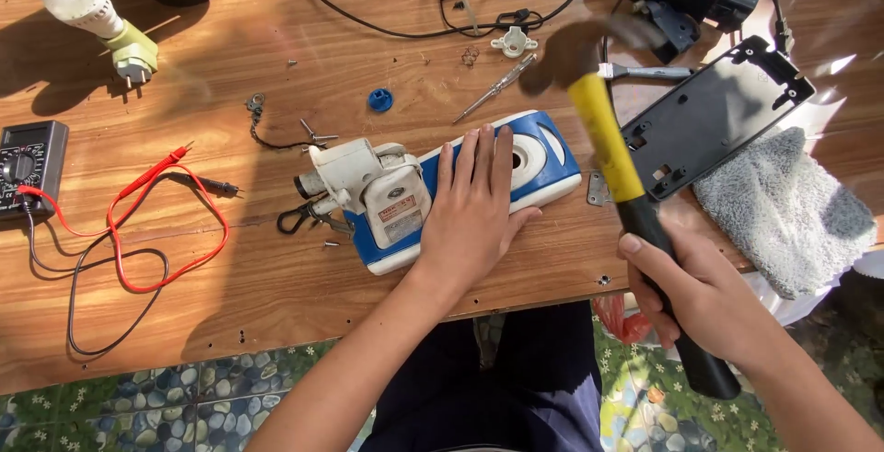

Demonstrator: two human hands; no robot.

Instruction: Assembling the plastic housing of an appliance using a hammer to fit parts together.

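Hammer [615, 153] with yellow and black handle sits clenched in the right hand [704, 295], raised over the table [230, 268]. Left hand [474, 222] lies flat, fingers spread, on the blue and white appliance [460, 196] mid-table.

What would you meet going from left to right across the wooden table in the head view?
Black multimeter → red probe lead → blue-and-white plastic appliance under the left hand → yellow-and-black hammer in the right hand → grey cloth.

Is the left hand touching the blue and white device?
Touching. The head view shows the left hand lying flat on top of the blue and white device, fingers spread over its casing, with no gap visible.
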